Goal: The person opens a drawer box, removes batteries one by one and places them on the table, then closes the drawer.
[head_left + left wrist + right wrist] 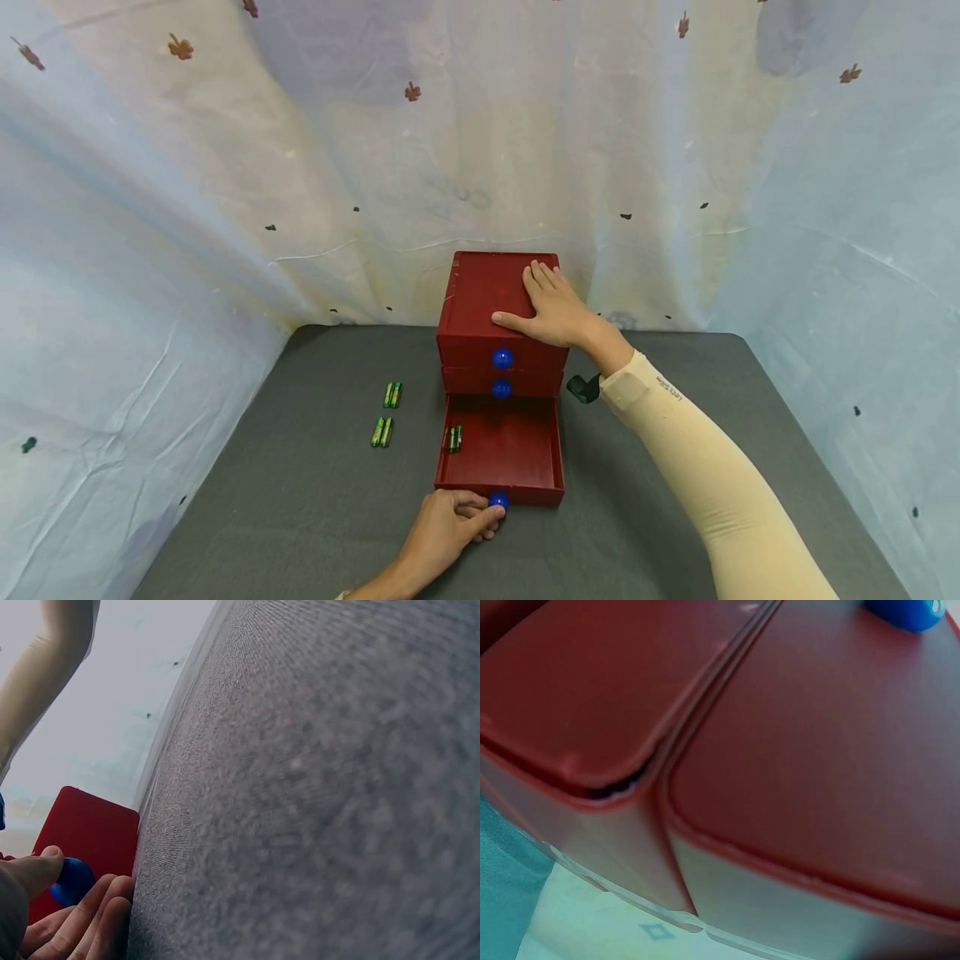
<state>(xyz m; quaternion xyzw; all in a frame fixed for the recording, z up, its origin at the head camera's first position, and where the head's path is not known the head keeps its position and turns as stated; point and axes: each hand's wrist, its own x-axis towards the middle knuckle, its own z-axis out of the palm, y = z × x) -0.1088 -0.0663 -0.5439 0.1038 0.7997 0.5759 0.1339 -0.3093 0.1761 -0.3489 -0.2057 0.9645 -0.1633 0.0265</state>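
A red drawer cabinet (pixel 483 292) stands on the table with its bottom drawer (pixel 517 454) pulled out. My left hand (pixel 444 529) pinches that drawer's round blue knob (pixel 498 501) between thumb and fingers; the left wrist view shows the same blue knob (pixel 73 882) up close. On the cabinet's top rests my right hand (pixel 558 312), fingers spread. Inside the drawer, along its left side, lies a pair of green batteries (pixel 454 439). The right wrist view shows the closed drawer fronts (pixel 817 750), with no hand visible.
Two more pairs of green batteries, a rear pair (pixel 392 395) and a front pair (pixel 382 432), lie on the grey table (pixel 300 483) left of the cabinet. The upper two drawers, with blue knobs (pixel 502 359), are closed. A pale patterned curtain (pixel 375 167) hangs behind.
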